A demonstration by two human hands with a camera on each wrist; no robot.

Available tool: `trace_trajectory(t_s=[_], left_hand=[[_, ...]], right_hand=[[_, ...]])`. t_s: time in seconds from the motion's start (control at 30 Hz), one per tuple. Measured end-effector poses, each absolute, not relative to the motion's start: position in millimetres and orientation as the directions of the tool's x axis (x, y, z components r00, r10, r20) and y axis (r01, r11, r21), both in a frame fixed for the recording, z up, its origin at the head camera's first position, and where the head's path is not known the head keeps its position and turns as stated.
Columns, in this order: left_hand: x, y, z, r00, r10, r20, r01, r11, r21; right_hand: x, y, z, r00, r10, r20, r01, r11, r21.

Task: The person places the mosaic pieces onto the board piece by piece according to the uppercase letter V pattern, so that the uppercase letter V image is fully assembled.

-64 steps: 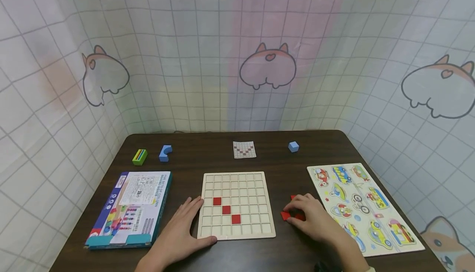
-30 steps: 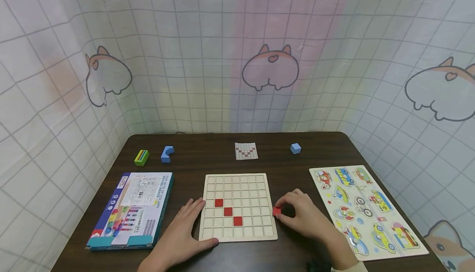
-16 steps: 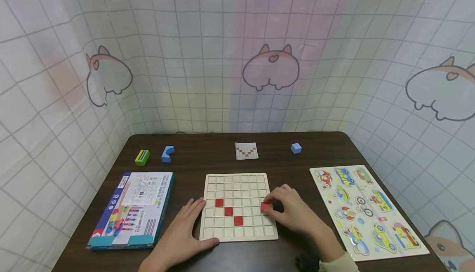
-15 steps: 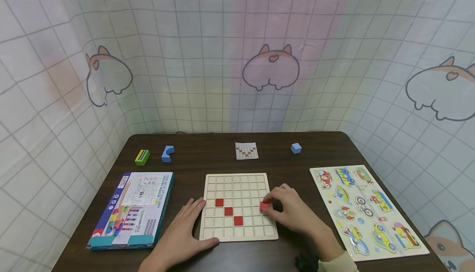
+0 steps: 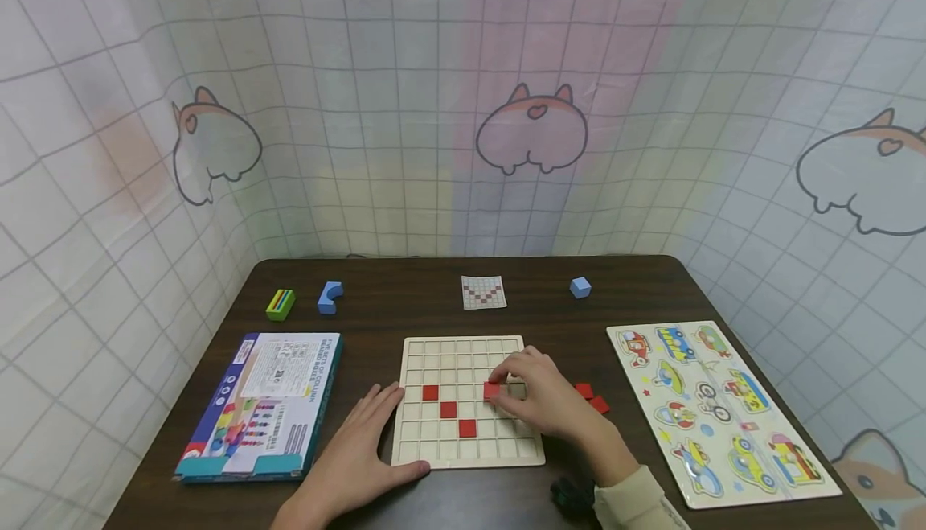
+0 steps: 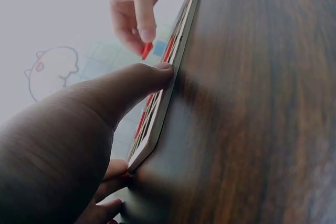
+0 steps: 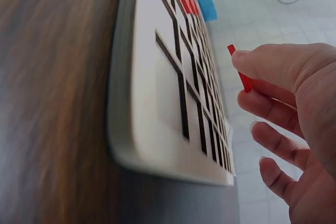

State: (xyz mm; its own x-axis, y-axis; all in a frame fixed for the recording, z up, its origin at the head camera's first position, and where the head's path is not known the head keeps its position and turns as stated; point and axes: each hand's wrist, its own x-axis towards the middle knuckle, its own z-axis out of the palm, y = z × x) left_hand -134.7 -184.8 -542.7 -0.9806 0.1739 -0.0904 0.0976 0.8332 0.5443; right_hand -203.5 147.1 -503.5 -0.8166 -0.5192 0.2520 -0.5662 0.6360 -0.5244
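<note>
In the head view, a cream grid board (image 5: 427, 453) lies at the table's middle front. Three red square tiles sit in its cells along a diagonal; the nearest is a red tile (image 5: 467, 429). My right hand (image 5: 546, 401) pinches another red tile (image 5: 491, 391) between thumb and forefinger, over the board's right half. The right wrist view shows this held tile (image 7: 242, 74) edge-on, raised off the grid. My left hand (image 5: 362, 445) is spread at the board's left side, fingertips at the left edge. Its thumb (image 6: 142, 80) presses on the front rim.
Loose red tiles (image 5: 599, 404) lie right of the board, beside a vehicle picture puzzle (image 5: 690, 433). A boxed set (image 5: 278, 365) stands left. Toward the back are a small pattern card (image 5: 484, 293), a blue cube (image 5: 580, 287), a blue arch block (image 5: 327, 305) and a green striped block (image 5: 280, 305).
My right hand has picked up a red tile from the loose ones on the right and carried it leftward over the board. My left hand stays at the board's edge.
</note>
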Motion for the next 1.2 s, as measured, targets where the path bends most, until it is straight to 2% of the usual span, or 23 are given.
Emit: trace_trajectory(t_s=[0.67, 1.2], left_hand=[[-133.3, -184.6, -537.5, -0.98, 0.181, -0.085, 0.104, 0.824, 0.557], [-132.9, -185.0, -539.4, -0.979, 0.189, -0.069, 0.12, 0.822, 0.557]], right_hand=[[-224.2, 93.7, -504.0, -0.788, -0.577, 0.215, -0.582, 0.582, -0.568], [-240.6, 53.0, -495.8, -0.787, -0.587, 0.192, -0.595, 0.637, -0.49]])
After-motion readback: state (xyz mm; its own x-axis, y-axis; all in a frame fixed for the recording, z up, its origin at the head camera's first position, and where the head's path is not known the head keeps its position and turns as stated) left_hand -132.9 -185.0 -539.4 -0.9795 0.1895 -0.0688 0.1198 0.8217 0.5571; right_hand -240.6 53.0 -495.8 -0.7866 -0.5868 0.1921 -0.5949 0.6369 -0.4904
